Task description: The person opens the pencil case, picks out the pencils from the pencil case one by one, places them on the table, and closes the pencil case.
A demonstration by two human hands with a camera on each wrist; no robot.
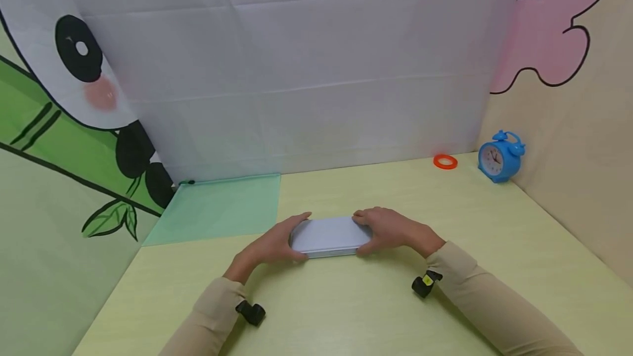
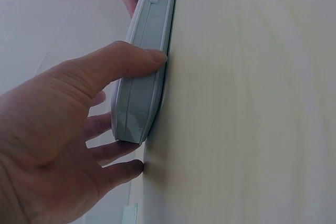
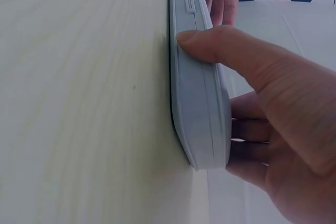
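Flat, pale grey case (image 1: 330, 234); its slotted tab (image 3: 190, 3) is perhaps a latch.

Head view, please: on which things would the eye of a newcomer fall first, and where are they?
Probably first on the big painted panda face at upper left. Next comes the pale box in the middle, gripped at its ends by the left hand and right hand. The bright blue clock stands at the table's far right, beside an orange ring.
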